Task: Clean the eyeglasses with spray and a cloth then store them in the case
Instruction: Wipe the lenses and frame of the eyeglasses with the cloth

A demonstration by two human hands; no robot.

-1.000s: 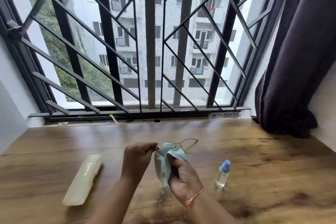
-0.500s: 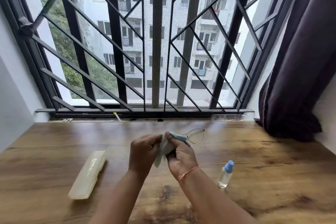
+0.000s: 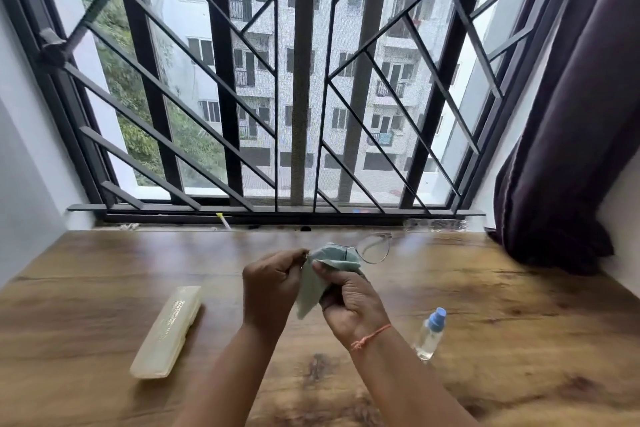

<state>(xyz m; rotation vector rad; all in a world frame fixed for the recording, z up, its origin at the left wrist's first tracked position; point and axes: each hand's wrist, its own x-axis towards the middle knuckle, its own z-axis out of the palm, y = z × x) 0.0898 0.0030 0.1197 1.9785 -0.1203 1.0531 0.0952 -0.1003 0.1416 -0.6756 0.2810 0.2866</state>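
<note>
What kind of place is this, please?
Probably a room in an upper-floor flat: a wooden table stands at a barred window, a dark curtain hangs beside it, and apartment blocks show outside.

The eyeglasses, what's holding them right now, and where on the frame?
The left hand pinches the eyeglasses at the frame's left end. The right hand holds the cloth bunched over the left lens.

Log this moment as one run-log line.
step: wiping lens | left hand: holds eyeglasses | right hand: rubs cloth on lens | case: closed, on table | spray bottle: upright
</note>
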